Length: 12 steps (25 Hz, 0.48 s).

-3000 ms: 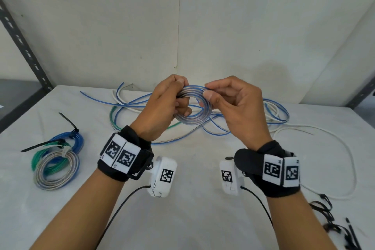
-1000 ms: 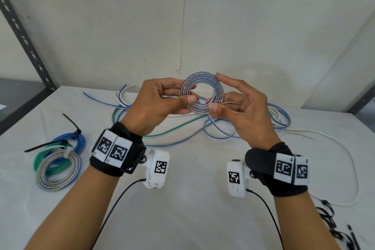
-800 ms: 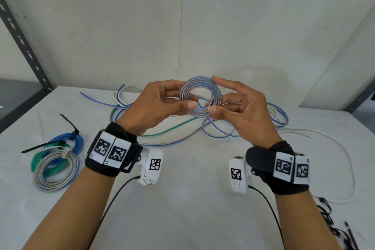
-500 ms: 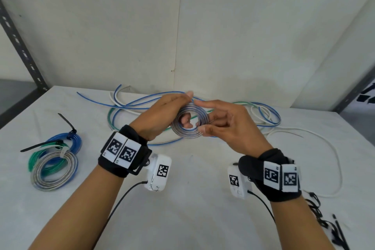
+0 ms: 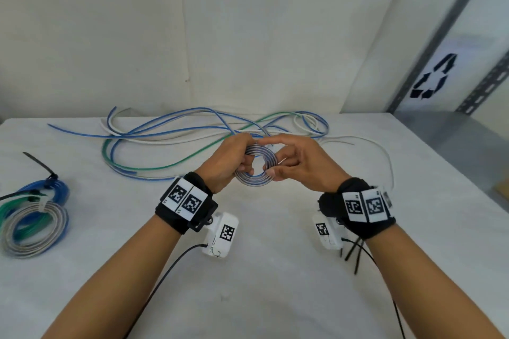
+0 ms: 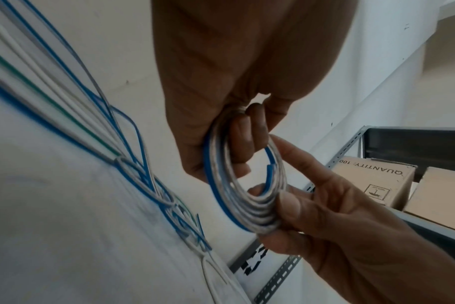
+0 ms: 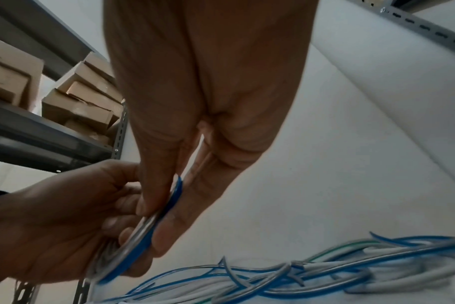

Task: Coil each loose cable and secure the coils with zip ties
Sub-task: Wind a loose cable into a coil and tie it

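Together two hands (image 5: 228, 158) (image 5: 300, 162) gripping one coil (image 5: 254, 170), three tied coils (image 5: 33, 217) aside.

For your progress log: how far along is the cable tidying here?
Done: tied coils lie at the table's left. In hand: both hands, left and right, hold a wound coil with no tie visible. Left: loose cables behind.

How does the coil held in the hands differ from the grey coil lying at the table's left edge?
The held coil is gripped above the table by the left hand and right hand; the grey coil lies flat on the table. The held coil shows no tie; the grey coil carries a pale one and overlaps green and blue coils. The held coil looks smaller. Both are grey with blue.
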Each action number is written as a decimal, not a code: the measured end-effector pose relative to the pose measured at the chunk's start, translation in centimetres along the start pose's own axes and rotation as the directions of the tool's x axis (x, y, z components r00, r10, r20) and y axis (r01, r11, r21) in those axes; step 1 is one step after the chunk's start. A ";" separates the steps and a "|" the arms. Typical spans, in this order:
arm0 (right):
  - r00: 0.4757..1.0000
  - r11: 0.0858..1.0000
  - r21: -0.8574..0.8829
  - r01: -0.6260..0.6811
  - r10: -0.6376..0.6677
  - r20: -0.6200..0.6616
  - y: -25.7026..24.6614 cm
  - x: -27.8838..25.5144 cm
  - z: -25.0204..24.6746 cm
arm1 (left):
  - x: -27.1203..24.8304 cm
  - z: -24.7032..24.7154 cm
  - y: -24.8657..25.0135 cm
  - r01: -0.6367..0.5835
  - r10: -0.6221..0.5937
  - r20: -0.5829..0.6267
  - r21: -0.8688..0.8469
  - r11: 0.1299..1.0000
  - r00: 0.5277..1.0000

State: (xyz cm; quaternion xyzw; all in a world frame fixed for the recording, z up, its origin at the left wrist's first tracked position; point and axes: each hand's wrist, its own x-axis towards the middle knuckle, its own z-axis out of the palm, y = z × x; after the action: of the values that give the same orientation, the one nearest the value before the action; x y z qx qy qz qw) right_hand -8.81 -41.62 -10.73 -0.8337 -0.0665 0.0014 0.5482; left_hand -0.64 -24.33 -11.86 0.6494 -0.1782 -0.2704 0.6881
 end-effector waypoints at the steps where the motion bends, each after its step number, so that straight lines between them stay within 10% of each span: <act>1: 0.999 0.999 -0.024 -0.030 0.031 0.018 -0.1 -0.4 -0.7 | 0.0 0.7 -0.2 -0.003 0.003 -0.005 -0.006 1.000 1.000; 7: 0.890 0.782 -0.430 -0.451 0.428 -0.156 1.2 -4.3 -8.5 | 0.2 5.1 -0.9 -0.043 0.044 -0.007 0.130 0.991 0.999; 12: 0.846 0.500 -0.734 -0.460 0.498 -0.191 3.7 -6.6 -9.6 | -0.4 6.3 -1.9 -0.099 0.088 0.055 0.237 0.966 0.995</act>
State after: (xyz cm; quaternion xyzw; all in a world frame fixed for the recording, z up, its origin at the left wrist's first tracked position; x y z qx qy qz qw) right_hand -14.27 -52.58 -10.75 -0.9684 0.1601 0.1444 0.1254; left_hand -5.02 -29.12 -13.10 0.7125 -0.2549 -0.2282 0.6126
